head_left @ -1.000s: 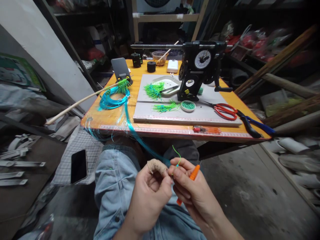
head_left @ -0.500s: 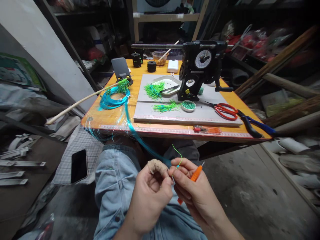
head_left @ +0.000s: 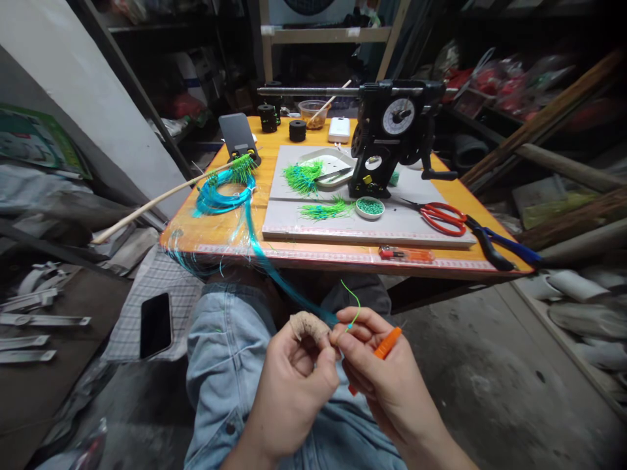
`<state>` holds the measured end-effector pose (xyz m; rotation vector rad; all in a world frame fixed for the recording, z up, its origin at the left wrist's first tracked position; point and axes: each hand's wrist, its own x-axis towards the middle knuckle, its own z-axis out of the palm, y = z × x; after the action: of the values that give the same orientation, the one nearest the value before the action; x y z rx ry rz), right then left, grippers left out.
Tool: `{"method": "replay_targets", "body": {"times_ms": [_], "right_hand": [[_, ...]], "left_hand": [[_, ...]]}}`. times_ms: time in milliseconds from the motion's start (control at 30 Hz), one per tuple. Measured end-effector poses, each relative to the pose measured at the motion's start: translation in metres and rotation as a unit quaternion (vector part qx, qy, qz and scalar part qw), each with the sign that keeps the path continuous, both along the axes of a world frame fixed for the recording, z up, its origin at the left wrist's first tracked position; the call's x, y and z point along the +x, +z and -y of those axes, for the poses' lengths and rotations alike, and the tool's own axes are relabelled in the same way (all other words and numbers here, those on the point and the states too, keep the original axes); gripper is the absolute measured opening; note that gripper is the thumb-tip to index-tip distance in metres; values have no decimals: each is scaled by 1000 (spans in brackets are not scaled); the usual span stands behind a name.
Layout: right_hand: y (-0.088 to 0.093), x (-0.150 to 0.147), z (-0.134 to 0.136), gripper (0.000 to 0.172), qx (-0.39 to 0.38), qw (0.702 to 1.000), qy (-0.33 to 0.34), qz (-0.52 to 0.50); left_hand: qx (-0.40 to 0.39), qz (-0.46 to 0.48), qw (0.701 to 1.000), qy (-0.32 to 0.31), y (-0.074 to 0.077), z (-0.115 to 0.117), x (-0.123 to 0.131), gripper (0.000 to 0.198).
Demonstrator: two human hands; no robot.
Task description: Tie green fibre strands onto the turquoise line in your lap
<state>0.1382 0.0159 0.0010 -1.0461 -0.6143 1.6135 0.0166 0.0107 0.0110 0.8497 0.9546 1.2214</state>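
Note:
My left hand (head_left: 298, 386), its index finger wrapped in tan tape (head_left: 308, 324), is closed in a pinch over my lap; what lies between its fingertips is too small to make out. Touching it, my right hand (head_left: 386, 365) pinches a green line (head_left: 356, 302) that curves upward from a small blue knot. The same hand keeps a slim orange-handled tool (head_left: 388, 343) tucked in its fingers, with a thin tip at the upper end. A bundle of blue fishing line (head_left: 289, 287) runs from a coil (head_left: 208, 199) on the table down behind my fingertips.
On the wooden table (head_left: 269, 186) stand a black hand-cranked machine (head_left: 372, 143), a dish of green beads (head_left: 369, 207), tied green pieces (head_left: 304, 177), red-handled scissors (head_left: 443, 219), pliers (head_left: 494, 245) and a lighter (head_left: 406, 254). A stick (head_left: 147, 209) juts past the left edge. A phone (head_left: 155, 325) lies on cloth.
The orange tool has tipped slightly to the right and down in my right hand. The green line's free end has shifted slightly right. My left hand has hardly moved.

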Motion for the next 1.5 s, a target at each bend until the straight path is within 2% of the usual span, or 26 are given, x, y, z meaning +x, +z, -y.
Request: {"method": "replay_targets", "body": {"times_ms": [167, 267, 333, 400, 467, 533, 633, 767, 900, 1033, 1167, 1300, 1500], "right_hand": [[-2, 1, 0, 32, 2, 1000, 10, -17], [-2, 7, -1, 26, 16, 998, 50, -29], [-1, 14, -2, 24, 31, 993, 113, 1], [3, 21, -4, 24, 48, 981, 185, 45], [6, 27, -6, 28, 57, 967, 238, 66], [9, 32, -7, 40, 55, 962, 264, 49], [9, 39, -8, 51, 39, 957, 287, 18], [8, 46, -10, 59, -5, 950, 313, 2], [9, 48, -9, 66, -19, 945, 326, -36], [10, 48, -6, 68, -33, 946, 318, -55], [10, 48, -4, 67, -37, 946, 315, -58], [9, 49, -3, 66, -22, 949, 309, -51], [6, 52, -1, 63, -10, 955, 295, -14]], "left_hand": [[16, -12, 1000, 1, -1, 1, -1, 18], [67, -68, 995, 41, -6, 2, -8, 13], [130, -146, 978, 74, -8, 2, -14, 12], [218, -227, 946, 79, -10, 1, -21, 15], [286, -278, 916, 48, -13, -1, -26, 19], [307, -296, 905, -5, -16, -3, -26, 22], [296, -267, 916, -45, -23, -1, -22, 21], [310, -214, 926, -32, -29, 4, -17, 18], [313, -218, 924, -26, -24, 6, -14, 17], [316, -266, 911, 18, -19, 8, -10, 18], [260, -229, 938, 32, -18, 14, -2, 7], [181, -119, 975, 51, -18, 20, 5, 13], [150, -84, 980, 103, -17, 22, 6, 11]]}}
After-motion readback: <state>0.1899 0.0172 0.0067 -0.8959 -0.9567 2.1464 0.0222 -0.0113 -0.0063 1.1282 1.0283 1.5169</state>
